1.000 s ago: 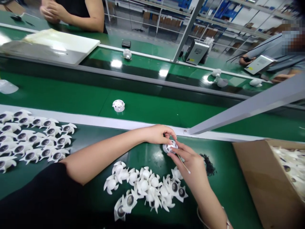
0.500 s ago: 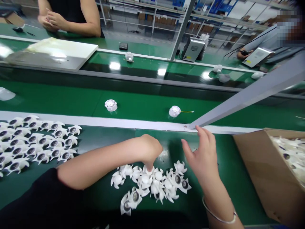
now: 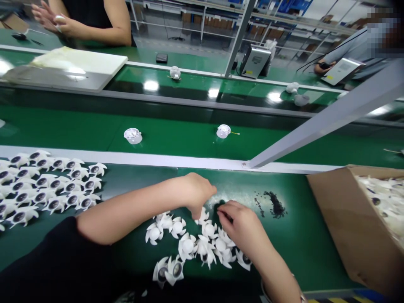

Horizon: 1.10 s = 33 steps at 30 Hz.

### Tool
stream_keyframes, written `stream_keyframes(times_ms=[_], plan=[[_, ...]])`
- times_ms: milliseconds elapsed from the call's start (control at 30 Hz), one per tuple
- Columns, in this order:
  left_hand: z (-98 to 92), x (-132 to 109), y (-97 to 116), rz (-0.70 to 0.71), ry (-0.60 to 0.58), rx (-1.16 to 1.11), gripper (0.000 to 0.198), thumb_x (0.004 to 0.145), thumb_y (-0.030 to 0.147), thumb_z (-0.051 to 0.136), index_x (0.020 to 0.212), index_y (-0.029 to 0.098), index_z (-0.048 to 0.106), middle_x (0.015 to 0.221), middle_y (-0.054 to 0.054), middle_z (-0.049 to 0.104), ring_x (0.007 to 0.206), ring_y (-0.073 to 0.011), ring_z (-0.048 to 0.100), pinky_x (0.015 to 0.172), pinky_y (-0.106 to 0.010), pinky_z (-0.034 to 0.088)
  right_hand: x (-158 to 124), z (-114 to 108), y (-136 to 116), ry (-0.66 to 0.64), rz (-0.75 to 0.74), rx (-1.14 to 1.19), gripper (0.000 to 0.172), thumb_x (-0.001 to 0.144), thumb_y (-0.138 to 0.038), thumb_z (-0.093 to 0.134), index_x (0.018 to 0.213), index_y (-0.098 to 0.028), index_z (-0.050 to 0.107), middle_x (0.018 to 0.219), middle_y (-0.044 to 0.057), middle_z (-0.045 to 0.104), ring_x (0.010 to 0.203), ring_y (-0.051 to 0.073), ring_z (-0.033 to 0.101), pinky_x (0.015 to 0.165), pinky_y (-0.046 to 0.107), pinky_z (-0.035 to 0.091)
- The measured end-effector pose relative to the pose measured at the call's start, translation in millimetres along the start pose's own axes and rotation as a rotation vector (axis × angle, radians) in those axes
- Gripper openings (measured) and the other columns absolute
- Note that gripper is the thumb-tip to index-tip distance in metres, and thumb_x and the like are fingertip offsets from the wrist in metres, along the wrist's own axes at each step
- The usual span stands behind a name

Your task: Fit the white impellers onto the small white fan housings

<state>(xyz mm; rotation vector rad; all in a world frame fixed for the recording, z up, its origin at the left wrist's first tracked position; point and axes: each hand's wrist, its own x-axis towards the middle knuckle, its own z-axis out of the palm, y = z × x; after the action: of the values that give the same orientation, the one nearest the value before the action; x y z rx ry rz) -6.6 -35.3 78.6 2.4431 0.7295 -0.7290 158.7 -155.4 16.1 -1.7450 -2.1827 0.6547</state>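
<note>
My left hand (image 3: pixel 199 193) is closed on a small white fan wheel (image 3: pixel 202 216), at the back of a loose cluster of such wheels on the green bench. Just right of it, my right hand (image 3: pixel 240 216) is in a pinch, thumb and forefinger together; whatever is between them is too small to make out. More white fan wheels (image 3: pixel 187 246) lie below both hands, mostly with rounded hubs up. A few, such as the front one (image 3: pixel 175 269), show a dark ring inside the hub. Tiny black parts (image 3: pixel 276 206) are heaped right of my right hand.
Rows of fan wheels (image 3: pixel 57 184) cover the bench at left. A cardboard box (image 3: pixel 334 219) of white parts stands at right. Beyond a white rail with a slanted post (image 3: pixel 303 136), round white housings (image 3: pixel 133 136) sit on a green belt. Two other people are across the line.
My right hand has come left and down from above the bench, its fingers closing and the black parts coming into view. My left hand stays near the cluster. The belt housings have shifted left.
</note>
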Motion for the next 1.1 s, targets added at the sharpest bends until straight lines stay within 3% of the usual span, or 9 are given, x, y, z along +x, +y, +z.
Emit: stream_keyframes(times_ms=[133,333,467,633,767,900,1000,1100], plan=[[-1.6,1.7,-18.5,0.129,0.127,-0.013,0.048,0.065,0.029,0.073,0.113,0.025,0.064,0.086,-0.004,0.067,0.065,-0.0195,0.055,0.054,-0.029,0.032,8.3,3.8,-14.5,-0.036,0.0,-0.242,0.021,0.087,-0.014,0.055,0.08,-0.02,0.073,0.079,0.004,0.069,0.07,0.019,0.067,0.065,0.029,0.045],[1.1,11.8,-36.7,0.34,0.187,-0.132,0.032,0.069,0.018,0.066,0.099,0.027,0.069,0.095,-0.001,0.069,0.078,-0.0187,0.059,0.059,-0.028,0.035,18.9,2.5,-33.7,-0.12,0.083,-0.472,0.02,0.086,-0.01,0.057,0.074,-0.017,0.071,0.074,0.007,0.069,0.062,0.02,0.065,0.054,0.03,0.035],[0.4,17.3,-47.0,0.48,0.256,-0.194,0.027,0.067,0.011,0.064,0.091,0.023,0.065,0.096,0.0,0.065,0.082,-0.0167,0.058,0.062,-0.026,0.037,28.4,0.7,-38.1,-0.13,0.1,-0.486,0.018,0.082,-0.007,0.057,0.074,-0.016,0.071,0.073,0.01,0.069,0.059,0.02,0.063,0.051,0.029,0.03],[5.2,31.6,-59.3,0.557,0.273,-0.367,0.019,0.066,0.006,0.058,0.078,0.02,0.055,0.079,0.003,0.058,0.071,-0.0133,0.053,0.062,-0.024,0.038,32.7,-7.2,-30.4,-0.121,0.137,-0.46,0.013,0.077,-0.009,0.059,0.071,-0.017,0.067,0.072,0.006,0.068,0.059,0.018,0.062,0.051,0.028,0.025],[10.9,43.0,-60.2,0.54,0.486,-0.427,0.021,0.067,0.005,0.059,0.077,0.019,0.049,0.08,0.003,0.053,0.074,-0.0127,0.051,0.065,-0.024,0.037,24.8,-14.2,-8.5,-0.037,0.182,-0.351,0.011,0.079,-0.013,0.056,0.071,-0.019,0.061,0.073,0.003,0.065,0.061,0.015,0.058,0.054,0.026,0.029],[17.1,49.6,-54.4,0.506,0.69,-0.247,0.014,0.082,0.022,0.067,0.077,0.019,0.054,0.091,0.0,0.059,0.083,-0.0148,0.054,0.066,-0.026,0.035,19.5,-23.2,19.7,0.097,0.191,-0.12,0.01,0.08,-0.016,0.054,0.071,-0.02,0.056,0.069,0.001,0.059,0.062,0.015,0.054,0.058,0.026,0.035],[20.7,50.2,-47.1,0.557,0.719,0.01,0.018,0.09,0.036,0.063,0.08,0.021,0.062,0.097,-0.004,0.064,0.087,-0.0179,0.056,0.063,-0.03,0.032,22.9,-30.3,33.0,0.161,0.204,0.008,0.009,0.08,-0.019,0.053,0.072,-0.021,0.056,0.068,0.0,0.058,0.064,0.016,0.054,0.061,0.027,0.038],[22.2,48.5,-39.5,0.639,0.679,0.123,0.028,0.093,0.046,0.058,0.08,0.022,0.065,0.105,-0.006,0.065,0.089,-0.0189,0.056,0.063,-0.031,0.033,29.5,-30.0,35.4,0.133,0.166,0.061,0.009,0.079,-0.018,0.053,0.071,-0.021,0.055,0.067,0.0,0.057,0.064,0.016,0.053,0.06,0.027,0.038]])
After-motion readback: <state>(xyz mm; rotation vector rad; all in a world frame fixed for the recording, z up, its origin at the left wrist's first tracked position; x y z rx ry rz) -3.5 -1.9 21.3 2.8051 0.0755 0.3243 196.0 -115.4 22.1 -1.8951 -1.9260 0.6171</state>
